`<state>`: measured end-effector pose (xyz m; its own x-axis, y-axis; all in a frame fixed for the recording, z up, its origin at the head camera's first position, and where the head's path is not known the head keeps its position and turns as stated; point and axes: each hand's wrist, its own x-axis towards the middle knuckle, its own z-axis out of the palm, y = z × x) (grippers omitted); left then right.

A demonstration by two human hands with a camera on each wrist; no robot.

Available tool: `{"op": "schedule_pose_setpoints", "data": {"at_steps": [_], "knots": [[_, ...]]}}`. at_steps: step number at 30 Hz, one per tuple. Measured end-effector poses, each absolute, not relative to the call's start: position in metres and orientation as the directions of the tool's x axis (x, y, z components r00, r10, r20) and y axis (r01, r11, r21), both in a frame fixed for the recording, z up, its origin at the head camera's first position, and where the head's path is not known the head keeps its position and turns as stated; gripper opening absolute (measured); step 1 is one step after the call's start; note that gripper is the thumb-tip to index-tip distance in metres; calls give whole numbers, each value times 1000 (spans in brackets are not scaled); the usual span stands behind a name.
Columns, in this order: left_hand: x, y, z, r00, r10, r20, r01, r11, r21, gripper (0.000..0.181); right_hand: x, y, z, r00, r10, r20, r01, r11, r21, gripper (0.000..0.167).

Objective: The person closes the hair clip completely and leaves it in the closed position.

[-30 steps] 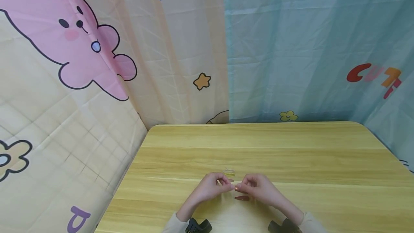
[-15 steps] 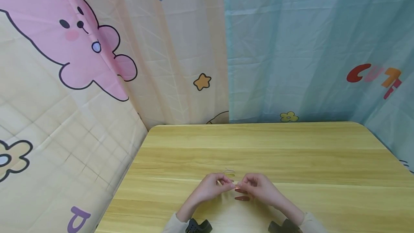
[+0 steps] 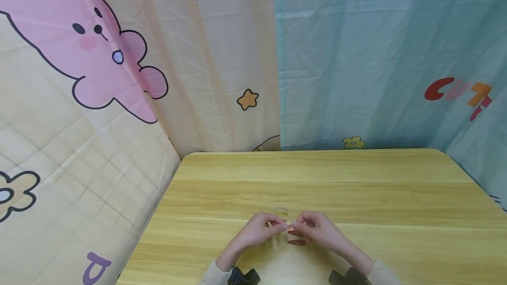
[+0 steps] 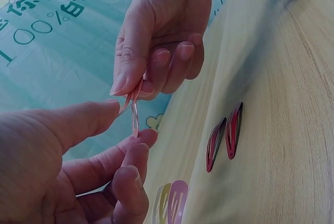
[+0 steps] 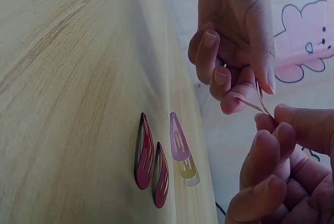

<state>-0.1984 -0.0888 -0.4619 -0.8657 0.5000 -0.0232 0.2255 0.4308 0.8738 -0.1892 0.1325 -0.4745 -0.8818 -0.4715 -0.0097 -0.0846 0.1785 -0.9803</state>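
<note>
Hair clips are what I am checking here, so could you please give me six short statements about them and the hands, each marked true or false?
1. The right hand pinches a reddish clip. True.
2. Two red clips lie on the table. True.
3. The left hand holds the yellow clip. False: the yellow clip lies on the table, next to the pink clip.
4. In the head view, the pink clip appears below the red clips. False: it appears above them.
5. The left hand touches the same reddish clip as the right hand. True.
6. The reddish clip is closed flat. False: its ends are spread apart.
</note>
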Motion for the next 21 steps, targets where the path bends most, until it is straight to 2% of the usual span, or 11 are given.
{"op": "schedule_pose_setpoints", "data": {"at_steps": [15, 21], "knots": [[-196, -87, -459, -875, 484, -13, 214, 411, 886, 27, -188, 132, -473, -869, -495, -16, -27, 81, -996, 27], [-197, -87, -460, -879, 477, -3, 224, 418, 881, 24, -189, 134, -474, -877, -480, -7, -89, 177, -980, 26]]}}
